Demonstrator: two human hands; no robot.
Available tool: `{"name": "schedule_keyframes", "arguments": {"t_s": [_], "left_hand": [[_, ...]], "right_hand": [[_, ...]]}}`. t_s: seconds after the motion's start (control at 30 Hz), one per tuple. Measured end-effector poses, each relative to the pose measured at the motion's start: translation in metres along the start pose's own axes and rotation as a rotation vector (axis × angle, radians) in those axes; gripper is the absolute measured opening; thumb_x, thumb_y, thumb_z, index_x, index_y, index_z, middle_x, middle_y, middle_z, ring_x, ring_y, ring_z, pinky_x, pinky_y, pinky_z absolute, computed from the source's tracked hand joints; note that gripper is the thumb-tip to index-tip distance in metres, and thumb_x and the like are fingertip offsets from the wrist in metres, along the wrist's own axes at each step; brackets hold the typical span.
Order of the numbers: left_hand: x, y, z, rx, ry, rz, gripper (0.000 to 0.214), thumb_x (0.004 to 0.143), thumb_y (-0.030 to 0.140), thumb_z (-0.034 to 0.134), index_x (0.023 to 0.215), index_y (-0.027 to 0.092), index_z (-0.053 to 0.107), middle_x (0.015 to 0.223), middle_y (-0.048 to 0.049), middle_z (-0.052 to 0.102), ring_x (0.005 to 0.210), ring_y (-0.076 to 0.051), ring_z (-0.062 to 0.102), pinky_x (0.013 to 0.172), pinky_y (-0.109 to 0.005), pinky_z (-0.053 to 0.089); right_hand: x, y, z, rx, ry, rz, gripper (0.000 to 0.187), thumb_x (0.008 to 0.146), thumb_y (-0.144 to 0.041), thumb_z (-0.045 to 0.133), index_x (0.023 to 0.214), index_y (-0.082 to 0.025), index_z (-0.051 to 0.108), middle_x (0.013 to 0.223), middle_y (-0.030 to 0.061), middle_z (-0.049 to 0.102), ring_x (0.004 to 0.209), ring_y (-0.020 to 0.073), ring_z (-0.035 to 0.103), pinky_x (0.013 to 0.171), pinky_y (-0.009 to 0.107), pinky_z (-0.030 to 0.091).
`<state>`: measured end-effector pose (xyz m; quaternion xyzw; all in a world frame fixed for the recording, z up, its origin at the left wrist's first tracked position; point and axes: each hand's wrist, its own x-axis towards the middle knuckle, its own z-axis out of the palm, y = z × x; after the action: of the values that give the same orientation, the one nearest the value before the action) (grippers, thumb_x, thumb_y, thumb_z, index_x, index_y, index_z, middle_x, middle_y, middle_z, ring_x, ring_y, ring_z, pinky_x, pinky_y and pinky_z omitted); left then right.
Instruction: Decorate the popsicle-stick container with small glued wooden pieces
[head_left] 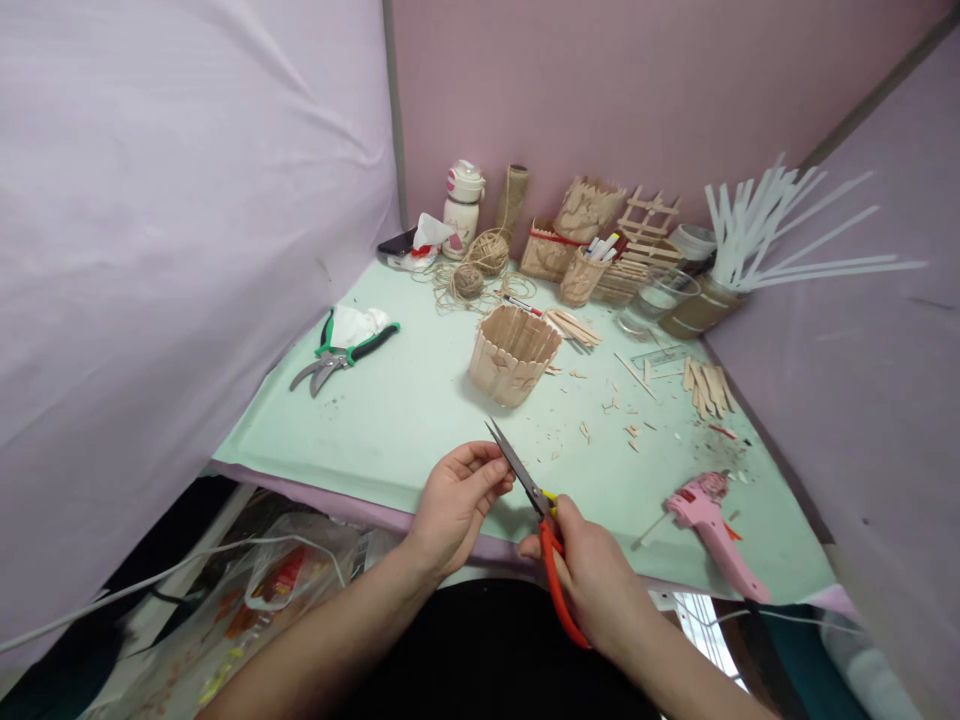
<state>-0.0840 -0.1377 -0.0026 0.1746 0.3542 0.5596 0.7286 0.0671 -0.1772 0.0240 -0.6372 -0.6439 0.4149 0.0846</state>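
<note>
My right hand [592, 565] grips a pair of scissors [529, 485] with red handles, its blades slanting up and left. Close beside the blades is my left hand [465, 495], thumb and fingers pinched together on something too small to make out. Just beyond the scissor tips stands a basket made of wooden craft sticks [514, 360], upright on the pale green tabletop [390, 430]. Small wood scraps [585, 430] lie scattered to the right of the basket.
Pruning shears [337, 355] lie at the left. A pink glue gun [716, 535] rests near the right front edge. Along the back stand a bottle [463, 210], twine balls [489, 252], a pen cup [581, 278], a clear plastic cup [652, 300] and white glue sticks [750, 235]. Craft sticks [709, 388] lie at right.
</note>
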Motion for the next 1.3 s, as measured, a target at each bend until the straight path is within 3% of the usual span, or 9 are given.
{"name": "schedule_keyframes", "arguments": {"t_s": [0.27, 0.5, 0.8, 1.3], "left_hand": [[0.002, 0.006, 0.002, 0.019, 0.065, -0.03, 0.023, 0.064, 0.022, 0.081, 0.078, 0.013, 0.065, 0.071, 0.0009, 0.062, 0.066, -0.007, 0.059, 0.068, -0.019, 0.049], [0.004, 0.006, 0.002, 0.072, 0.051, -0.048, 0.024, 0.062, 0.021, 0.082, 0.079, 0.014, 0.067, 0.076, -0.0007, 0.064, 0.069, -0.008, 0.06, 0.07, -0.021, 0.049], [0.007, 0.004, -0.003, 0.077, 0.015, 0.021, 0.019, 0.066, 0.022, 0.079, 0.082, 0.016, 0.069, 0.079, -0.0004, 0.063, 0.071, -0.008, 0.057, 0.069, -0.02, 0.047], [0.004, -0.001, -0.001, 0.079, -0.006, 0.019, 0.018, 0.067, 0.023, 0.078, 0.077, 0.015, 0.065, 0.079, -0.0002, 0.062, 0.072, -0.008, 0.056, 0.071, -0.021, 0.047]], "right_hand": [[0.004, 0.005, -0.014, 0.05, 0.103, -0.026, 0.026, 0.086, -0.043, 0.046, 0.073, -0.024, 0.032, 0.065, -0.0031, 0.054, 0.058, 0.0148, 0.049, 0.054, 0.026, 0.034], [0.005, 0.003, -0.016, 0.064, 0.058, -0.017, 0.028, 0.088, -0.044, 0.043, 0.072, -0.024, 0.032, 0.066, -0.0045, 0.047, 0.059, 0.0136, 0.044, 0.055, 0.025, 0.034], [-0.004, 0.001, -0.014, -0.033, 0.005, 0.028, 0.027, 0.084, -0.042, 0.053, 0.078, -0.025, 0.033, 0.067, -0.0049, 0.053, 0.06, 0.0146, 0.047, 0.056, 0.025, 0.033], [-0.002, -0.001, -0.009, -0.172, 0.072, 0.062, 0.026, 0.082, -0.041, 0.055, 0.082, -0.024, 0.035, 0.076, 0.0008, 0.06, 0.06, 0.017, 0.051, 0.055, 0.026, 0.03]]}}
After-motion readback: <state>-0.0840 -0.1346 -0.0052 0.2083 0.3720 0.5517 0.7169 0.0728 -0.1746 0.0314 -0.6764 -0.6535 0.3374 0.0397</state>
